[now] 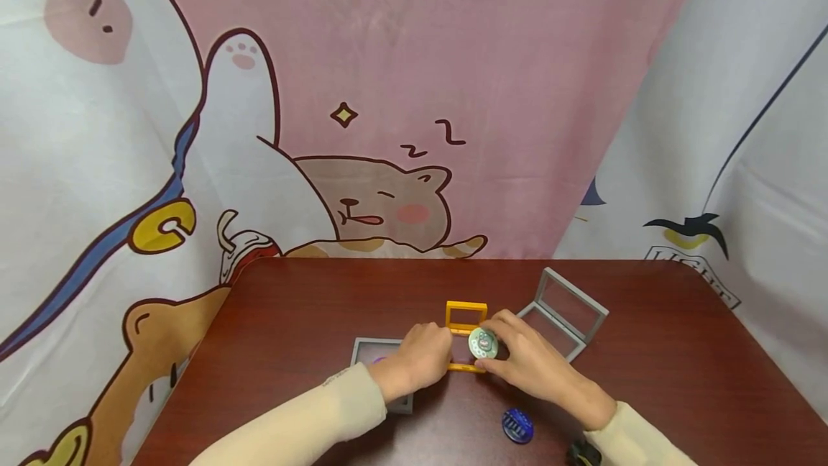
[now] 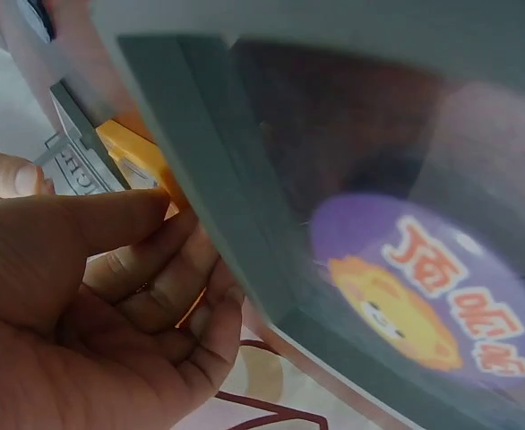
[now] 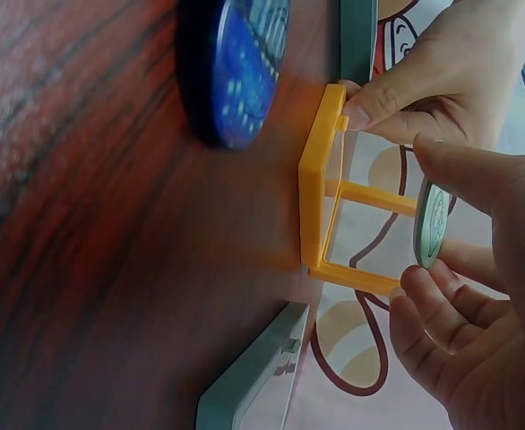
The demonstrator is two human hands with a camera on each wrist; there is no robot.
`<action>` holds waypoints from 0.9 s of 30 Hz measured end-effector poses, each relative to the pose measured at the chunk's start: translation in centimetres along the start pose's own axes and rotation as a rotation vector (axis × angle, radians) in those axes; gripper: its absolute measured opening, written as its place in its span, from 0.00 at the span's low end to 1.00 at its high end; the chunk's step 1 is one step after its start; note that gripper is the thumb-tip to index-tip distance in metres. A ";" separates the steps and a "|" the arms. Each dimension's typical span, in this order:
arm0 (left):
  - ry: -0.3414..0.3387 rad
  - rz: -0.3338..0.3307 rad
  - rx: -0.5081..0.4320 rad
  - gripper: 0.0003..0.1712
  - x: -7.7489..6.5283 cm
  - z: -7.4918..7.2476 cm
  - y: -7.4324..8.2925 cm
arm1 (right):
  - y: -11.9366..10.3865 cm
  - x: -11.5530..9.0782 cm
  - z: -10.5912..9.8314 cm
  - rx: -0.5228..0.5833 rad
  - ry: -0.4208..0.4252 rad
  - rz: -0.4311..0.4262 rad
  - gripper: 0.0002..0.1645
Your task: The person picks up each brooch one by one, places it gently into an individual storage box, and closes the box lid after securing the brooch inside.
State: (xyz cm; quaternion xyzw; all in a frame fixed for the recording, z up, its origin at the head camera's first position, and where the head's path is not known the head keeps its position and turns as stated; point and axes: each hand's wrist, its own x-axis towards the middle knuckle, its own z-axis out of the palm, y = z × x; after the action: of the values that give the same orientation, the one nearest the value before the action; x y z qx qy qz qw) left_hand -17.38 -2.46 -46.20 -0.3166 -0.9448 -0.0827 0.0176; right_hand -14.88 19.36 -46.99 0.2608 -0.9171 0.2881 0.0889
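A small yellow display frame (image 1: 466,305) stands unfolded on the table, its clear-windowed halves hinged apart. My left hand (image 1: 423,357) grips its left side, thumb and fingers pinching the yellow edge (image 2: 135,152) in the left wrist view. Between the thumb and fingers of my right hand (image 1: 533,362) is a round pale-green badge (image 1: 483,343) with a small printed figure. The badge is held by its rim, tilted, over the lower half of the yellow frame; in the right wrist view the badge (image 3: 432,224) appears nearly edge-on.
Partly behind my left forearm lies a grey frame (image 1: 404,405) holding a purple badge (image 2: 424,287). Another grey frame (image 1: 578,291) stands unfolded beyond my right hand. A blue badge (image 1: 517,426) lies nearer me, and a dark object (image 1: 584,453) sits by the right sleeve.
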 end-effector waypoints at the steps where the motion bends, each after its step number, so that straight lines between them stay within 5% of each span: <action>1: 0.001 0.007 0.003 0.19 -0.1 0.0 0.1 | 0.0 0.0 0.1 -0.001 0.001 -0.003 0.29; 27: -0.043 -0.006 -0.100 0.20 -1.4 0.1 0.5 | 0.1 0.8 2.4 0.020 -0.121 -0.039 0.28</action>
State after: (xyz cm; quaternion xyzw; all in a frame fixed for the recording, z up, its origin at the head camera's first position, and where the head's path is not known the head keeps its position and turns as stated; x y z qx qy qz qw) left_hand -15.95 -2.89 -46.32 -0.3159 -0.9406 -0.1230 -0.0188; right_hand -15.65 17.69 -48.70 0.2966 -0.9127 0.2789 0.0363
